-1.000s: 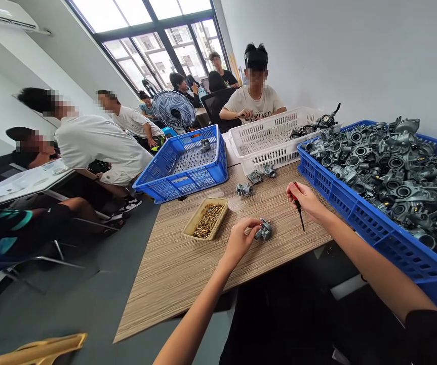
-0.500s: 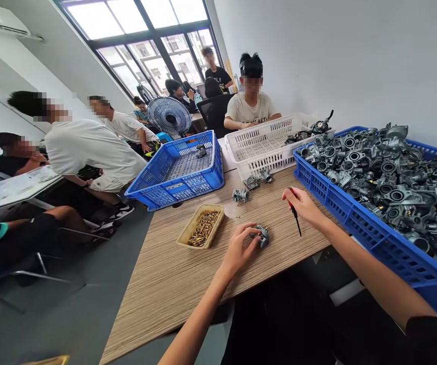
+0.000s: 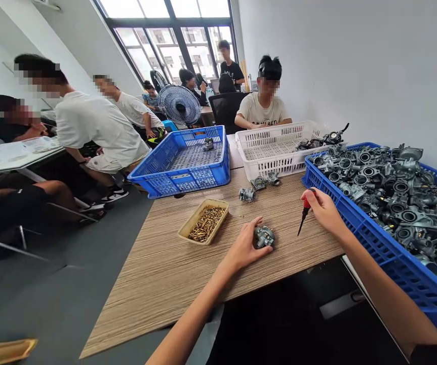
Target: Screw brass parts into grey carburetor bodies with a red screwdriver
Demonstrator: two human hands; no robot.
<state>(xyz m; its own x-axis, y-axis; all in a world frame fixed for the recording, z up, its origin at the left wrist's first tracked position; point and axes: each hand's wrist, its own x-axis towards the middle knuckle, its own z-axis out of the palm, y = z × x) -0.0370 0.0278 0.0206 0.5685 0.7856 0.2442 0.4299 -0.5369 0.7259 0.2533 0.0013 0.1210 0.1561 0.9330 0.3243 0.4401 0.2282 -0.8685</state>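
Note:
On the wooden table lies a grey metal carburetor [image 3: 265, 236]. My left hand [image 3: 244, 247] is around its left side, with the thumb along the near edge and the fingers at the far edge. In my right hand [image 3: 322, 209] is a screwdriver [image 3: 303, 218] with a red handle and dark shaft, its tip pointing down and to the left, apart from the carburetor. To the left of my left hand stands a cream tray [image 3: 184, 234] full of small brass jets [image 3: 207, 223]. One tiny brass piece [image 3: 241, 216] lies loose on the table beyond my hand.
Several more carburetors [image 3: 247, 194] lie farther back. A blue crate [image 3: 180, 186] with one carburetor and a white crate [image 3: 275, 167] stand behind. At right, another blue crate [image 3: 358, 238] is heaped with carburetors. A person [image 3: 264, 109] sits opposite; a fan [image 3: 180, 105] stands behind.
My left hand has opened wider around the carburetor, uncovering more of it. The screwdriver in my right hand has tilted, its tip now pointing leftward. The view has shifted slightly.

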